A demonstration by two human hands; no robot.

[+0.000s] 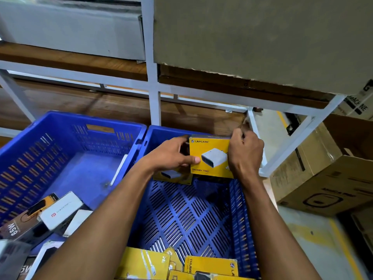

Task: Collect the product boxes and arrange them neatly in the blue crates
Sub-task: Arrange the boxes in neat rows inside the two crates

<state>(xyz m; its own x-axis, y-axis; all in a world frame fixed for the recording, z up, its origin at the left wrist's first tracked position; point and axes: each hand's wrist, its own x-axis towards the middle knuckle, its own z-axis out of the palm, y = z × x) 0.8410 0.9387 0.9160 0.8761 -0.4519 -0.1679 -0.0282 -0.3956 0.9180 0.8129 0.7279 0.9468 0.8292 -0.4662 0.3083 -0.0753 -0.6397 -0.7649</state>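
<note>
At the far left, a blue crate (66, 150) sits on the floor under a white-framed rack (154, 85) with wooden shelves; its near corner holds a loose pile of product boxes, among them a dark box (18, 225) printed "65W" and a white box (61, 210) lying tilted across it. Touching that crate's right wall stands a second blue crate (187, 215) with a slotted bottom. The left hand (171, 156) reaches over the shared wall, its fingers curled round the left edge of a yellow Lapcare box (210, 156) marked "THUMBY TRIO", thumb pressed on the front face. The box is held upright against the far end of the second crate, just above another yellow box (173, 175) that lies flat on the crate bottom, partly hidden by the left wrist. The right hand (245, 154) grips the right edge of the held box, fingers folded over its top corner. At the near end of this crate lie more yellow boxes (210, 265), jumbled and overlapping. Further right, brown cardboard cartons (323, 182) stand on the floor beside the rack's leg.
</note>
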